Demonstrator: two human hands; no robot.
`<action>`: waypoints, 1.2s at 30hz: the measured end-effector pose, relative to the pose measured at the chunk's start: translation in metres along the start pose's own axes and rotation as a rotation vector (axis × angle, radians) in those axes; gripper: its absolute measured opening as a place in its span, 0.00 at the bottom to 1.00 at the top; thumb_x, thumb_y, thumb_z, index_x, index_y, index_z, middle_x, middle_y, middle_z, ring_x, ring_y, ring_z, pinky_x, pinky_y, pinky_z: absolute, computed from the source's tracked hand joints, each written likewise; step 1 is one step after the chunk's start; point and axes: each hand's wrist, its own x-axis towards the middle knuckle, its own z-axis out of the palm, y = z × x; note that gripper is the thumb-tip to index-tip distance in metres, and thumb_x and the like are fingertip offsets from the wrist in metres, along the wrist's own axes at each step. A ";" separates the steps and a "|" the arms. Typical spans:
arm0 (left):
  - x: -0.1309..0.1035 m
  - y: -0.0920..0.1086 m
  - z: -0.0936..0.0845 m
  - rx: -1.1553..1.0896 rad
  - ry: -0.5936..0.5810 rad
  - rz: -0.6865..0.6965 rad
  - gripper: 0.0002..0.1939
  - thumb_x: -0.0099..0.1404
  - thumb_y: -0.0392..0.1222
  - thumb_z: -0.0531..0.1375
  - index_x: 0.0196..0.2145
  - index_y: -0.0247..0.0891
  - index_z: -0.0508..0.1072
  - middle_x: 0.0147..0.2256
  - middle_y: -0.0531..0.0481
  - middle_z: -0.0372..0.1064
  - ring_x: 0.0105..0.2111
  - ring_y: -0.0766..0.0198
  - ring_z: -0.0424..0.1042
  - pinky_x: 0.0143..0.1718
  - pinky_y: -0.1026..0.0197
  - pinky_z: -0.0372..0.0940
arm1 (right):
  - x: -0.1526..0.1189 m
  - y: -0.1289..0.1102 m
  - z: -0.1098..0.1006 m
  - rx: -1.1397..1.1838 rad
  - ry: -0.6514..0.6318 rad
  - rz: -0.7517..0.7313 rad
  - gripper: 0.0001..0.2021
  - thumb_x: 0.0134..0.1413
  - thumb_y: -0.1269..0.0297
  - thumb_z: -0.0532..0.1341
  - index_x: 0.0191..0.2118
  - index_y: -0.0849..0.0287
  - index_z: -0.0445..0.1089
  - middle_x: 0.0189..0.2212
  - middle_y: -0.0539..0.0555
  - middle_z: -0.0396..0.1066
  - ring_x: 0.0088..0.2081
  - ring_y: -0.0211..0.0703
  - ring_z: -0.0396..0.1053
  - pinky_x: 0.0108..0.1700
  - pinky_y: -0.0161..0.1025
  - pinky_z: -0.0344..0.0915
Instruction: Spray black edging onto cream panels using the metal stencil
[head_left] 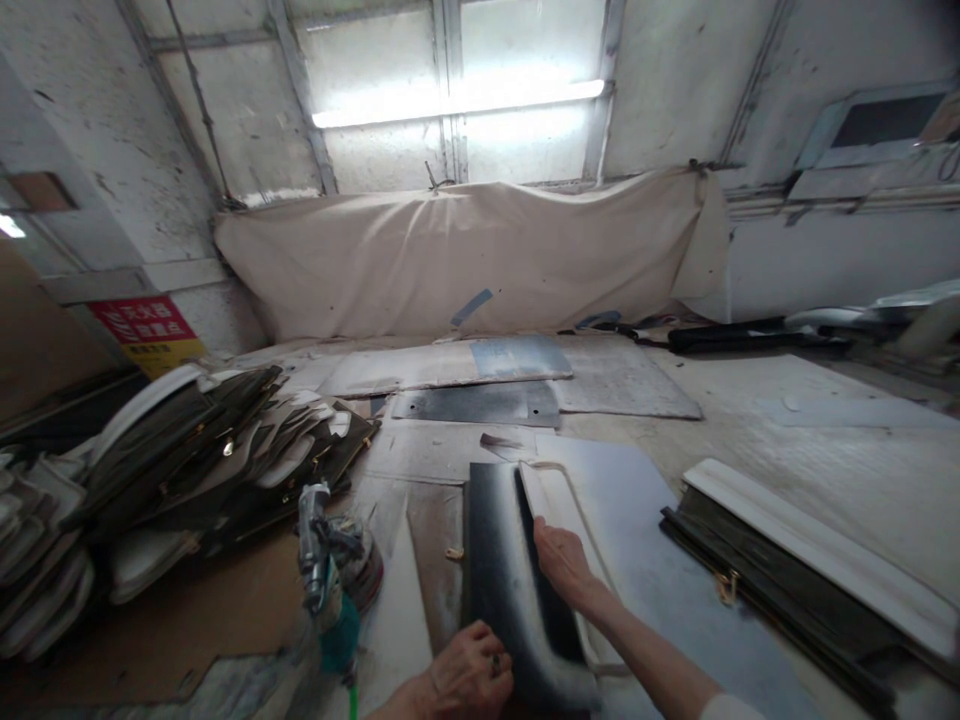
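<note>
At the left end of the worktop (780, 450), a heaped stack of pale and dark olive pieces (217, 430) with brass-coloured zip fittings; its outermost layers are cut off by the view, and the lower ones overlap too closely to be counted. In front of it lies a brown board (247, 590), its near part dim. To the right stands a spray gun (337, 630) with a metal head and teal handle. Beside it is a round cup (367, 575), partly hidden by the gun; its contents cannot be made out. A green hose (352, 700) runs from the handle out of view toward the worktop's near edge, itself cut off.

Next, the left hand (472, 670), its fingers curled together, lies against the near left part of a dark panel (491, 570), whitened along its inner border; whether they clamp it cannot be told, the fingertips being hidden. The right hand (566, 570) reaches across the panel, finger and thumb closed on the left edge of a pale flap (541, 490), which extends beyond the fingers toward the worktop's far edge. Beneath lies a bluish sheet (660, 590). Toward the worktop's right end, a dark zippered piece (780, 590) bears a pale strip (825, 560) along its far side.
</note>
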 end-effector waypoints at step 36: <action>0.037 0.094 0.042 -0.008 -0.024 -0.506 0.06 0.55 0.45 0.58 0.32 0.45 0.68 0.25 0.53 0.69 0.23 0.65 0.66 0.25 0.60 0.58 | -0.027 0.024 0.043 0.243 0.081 -0.245 0.15 0.48 0.80 0.54 0.40 0.60 0.68 0.39 0.56 0.68 0.43 0.43 0.64 0.43 0.36 0.61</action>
